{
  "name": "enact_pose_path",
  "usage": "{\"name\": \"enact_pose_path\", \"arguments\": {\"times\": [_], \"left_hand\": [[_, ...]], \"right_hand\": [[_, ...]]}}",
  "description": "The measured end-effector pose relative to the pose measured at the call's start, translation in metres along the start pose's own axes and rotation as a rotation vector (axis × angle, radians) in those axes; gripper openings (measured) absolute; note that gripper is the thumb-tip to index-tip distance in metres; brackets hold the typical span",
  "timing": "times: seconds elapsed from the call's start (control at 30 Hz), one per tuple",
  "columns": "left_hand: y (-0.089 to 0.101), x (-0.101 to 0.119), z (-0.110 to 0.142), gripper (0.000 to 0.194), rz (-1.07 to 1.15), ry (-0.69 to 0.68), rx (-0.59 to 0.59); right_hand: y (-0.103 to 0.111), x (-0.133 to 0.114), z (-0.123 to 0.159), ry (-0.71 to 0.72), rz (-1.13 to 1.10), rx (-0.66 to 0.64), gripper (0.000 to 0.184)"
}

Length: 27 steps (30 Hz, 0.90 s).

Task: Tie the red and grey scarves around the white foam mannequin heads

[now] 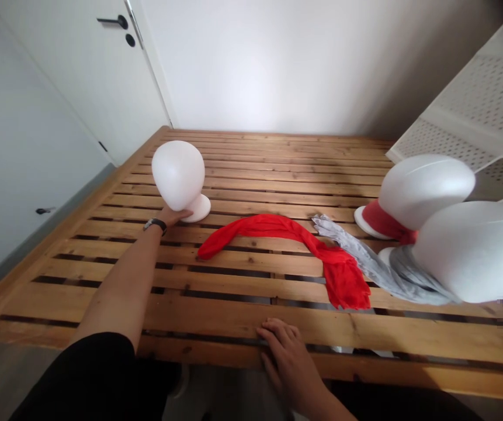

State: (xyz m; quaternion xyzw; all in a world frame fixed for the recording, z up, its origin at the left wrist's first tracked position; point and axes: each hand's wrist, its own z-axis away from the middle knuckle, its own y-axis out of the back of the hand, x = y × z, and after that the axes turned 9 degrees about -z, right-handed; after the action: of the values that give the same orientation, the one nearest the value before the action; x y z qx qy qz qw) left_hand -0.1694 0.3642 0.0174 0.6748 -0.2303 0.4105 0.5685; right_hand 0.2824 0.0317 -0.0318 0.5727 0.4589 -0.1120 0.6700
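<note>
A white foam mannequin head (178, 173) stands upright at the left of the slatted wooden surface, its neck and round base bare. My left hand (174, 216) is closed around the neck, its far fingers hidden behind. My right hand (287, 355) rests at the near edge of the slats, fingers stretched out and holding nothing. Between the hands and farther in, a bright red scarf (273, 226) lies in an arc, its right end bunched. That end touches a grey scarf (367, 257), which is wrapped around the neck of a second foam head (479, 251) at the right.
Behind the second head is a third foam head (426, 187) with a dark red scarf (378, 217) around its neck. A white perforated rack (474, 88) stands at the right. A white wall (269, 70) and a door (80, 64) bound the far side and left.
</note>
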Motion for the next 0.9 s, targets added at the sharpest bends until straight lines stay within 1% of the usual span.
{"name": "enact_pose_path", "arguments": {"times": [0.07,0.13,0.23,0.3,0.33,0.4,0.47,0.5,0.57,0.63,0.67,0.73,0.77,0.83,0.9], "left_hand": [[0.004,-0.001,0.012,0.094,-0.081,-0.085,-0.010],[0.007,-0.006,0.033,0.105,-0.191,-0.161,0.009],[0.011,-0.021,0.082,0.122,-0.310,-0.174,0.041],[0.012,-0.033,0.123,0.130,-0.351,-0.152,0.017],[0.013,-0.038,0.144,0.131,-0.374,-0.156,-0.008],[0.014,-0.042,0.188,0.128,-0.429,-0.164,-0.036],[0.014,-0.036,0.232,0.119,-0.494,-0.232,-0.058],[0.013,-0.029,0.254,0.111,-0.524,-0.298,-0.070],[0.009,-0.010,0.299,0.088,-0.580,-0.458,-0.096],[0.003,0.007,0.342,0.066,-0.625,-0.591,-0.143],[-0.001,0.012,0.361,0.059,-0.641,-0.634,-0.173],[-0.010,0.015,0.388,0.056,-0.680,-0.689,-0.215],[-0.015,0.013,0.396,0.059,-0.706,-0.705,-0.220],[-0.025,0.004,0.401,0.068,-0.766,-0.714,-0.206],[-0.035,-0.008,0.396,0.075,-0.818,-0.707,-0.203]], "right_hand": [[0.004,-0.005,0.000,0.014,0.005,-0.005,0.068],[0.008,-0.012,0.000,0.024,0.019,-0.015,0.057],[0.014,-0.019,0.002,0.040,0.010,-0.036,0.053],[0.017,-0.020,0.006,0.028,-0.029,-0.015,0.054],[0.018,-0.020,0.008,0.016,-0.053,0.008,0.055],[0.023,-0.019,0.015,-0.008,-0.094,0.064,0.054],[0.034,-0.019,0.023,-0.021,-0.120,0.126,0.054],[0.042,-0.018,0.027,-0.022,-0.127,0.159,0.054],[0.064,-0.015,0.038,-0.025,-0.130,0.241,0.053],[0.093,-0.004,0.049,-0.054,-0.131,0.378,0.049],[0.109,0.005,0.054,-0.082,-0.123,0.473,0.045],[0.144,0.030,0.064,-0.155,-0.065,0.685,0.037],[0.161,0.046,0.069,-0.196,-0.009,0.784,0.034],[0.192,0.082,0.077,-0.300,0.123,0.945,0.036],[0.218,0.120,0.083,-0.426,0.191,1.089,0.049]]}}
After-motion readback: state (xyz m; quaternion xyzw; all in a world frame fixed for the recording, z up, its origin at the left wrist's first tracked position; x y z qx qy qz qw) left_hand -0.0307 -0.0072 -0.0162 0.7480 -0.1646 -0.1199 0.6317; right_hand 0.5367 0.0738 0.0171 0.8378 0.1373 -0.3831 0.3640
